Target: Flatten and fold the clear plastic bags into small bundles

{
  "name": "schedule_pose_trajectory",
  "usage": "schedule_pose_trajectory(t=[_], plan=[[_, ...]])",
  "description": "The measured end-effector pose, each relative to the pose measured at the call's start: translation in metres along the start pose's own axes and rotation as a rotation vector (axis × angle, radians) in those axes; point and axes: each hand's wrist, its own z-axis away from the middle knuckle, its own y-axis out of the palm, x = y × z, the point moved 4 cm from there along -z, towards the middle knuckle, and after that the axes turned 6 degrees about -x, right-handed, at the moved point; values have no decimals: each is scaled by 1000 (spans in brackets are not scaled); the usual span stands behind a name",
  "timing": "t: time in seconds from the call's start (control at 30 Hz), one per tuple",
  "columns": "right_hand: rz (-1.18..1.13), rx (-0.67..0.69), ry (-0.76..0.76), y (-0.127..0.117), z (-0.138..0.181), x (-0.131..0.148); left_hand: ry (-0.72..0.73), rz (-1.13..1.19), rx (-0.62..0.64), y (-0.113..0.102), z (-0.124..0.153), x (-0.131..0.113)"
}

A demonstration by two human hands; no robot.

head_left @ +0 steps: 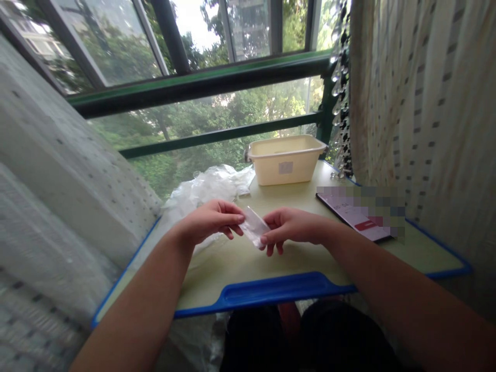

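My left hand (211, 221) and my right hand (289, 227) meet above the middle of a pale green table (232, 266). Both pinch a small clear plastic bag (253, 226) between thumb and fingers, the left at its upper left edge, the right at its lower right corner. The little bag is tilted and hangs just above the tabletop. Whether anything is inside it I cannot make out.
A heap of clear plastic bags (205, 191) lies at the table's back left. A cream plastic tub (285, 159) stands at the back, a phone (358, 214) lies at the right. The table has a blue rim (271, 292) with a front groove. Curtains hang on both sides; a window is behind.
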Motion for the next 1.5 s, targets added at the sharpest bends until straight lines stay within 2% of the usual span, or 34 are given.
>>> schedule_pose_trajectory(t=[0.2,0.33,0.5,0.83,1.07,1.3,1.37,1.5], plan=[[-7,23,81,-1,2,-4,18,-27,-71,-5,1,-2],[54,9,58,-3,4,-2,17,19,-113,-9,1,-2],[52,-66,-28,-6,5,5,4,62,-114,-10,1,-2],[53,-179,-21,-7,1,4,11,58,-96,-8,0,-1],[132,-246,-86,-11,-5,1,1,63,-87,-7,1,-2],[53,-383,4,-16,-12,-8,-3,27,-84,-4,0,0],[17,-367,35,-17,-12,-10,9,16,-107,-5,-1,0],[-90,-233,12,-16,-8,-7,43,-41,-204,-6,-2,-2]])
